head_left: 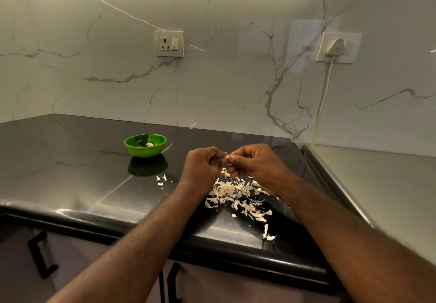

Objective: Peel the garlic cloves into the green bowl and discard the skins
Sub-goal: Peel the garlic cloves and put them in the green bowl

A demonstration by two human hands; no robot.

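My forearms (pixel 146 232) cross the front edge of the desk (pixel 70 161). Beyond them the skins (pixel 238 194) lie heaped on the desk, not yet discarded. Just above the heap, left hand (pixel 203 163) and right hand (pixel 252 163) meet, each grip curled tight and pinching the garlic clove (pixel 227 157). Procedure: I anchor with the left and strip with the right thumbnail, lightly. Only a pale tip shows, so I cannot tell its long axis. Farther left stands the green bowl (pixel 146 151), one peeled clove (pixel 150 144) inside.

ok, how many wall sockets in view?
2. Empty socket on the wall above the green bowl; second socket further right, holding a white plug. None seems hidden.
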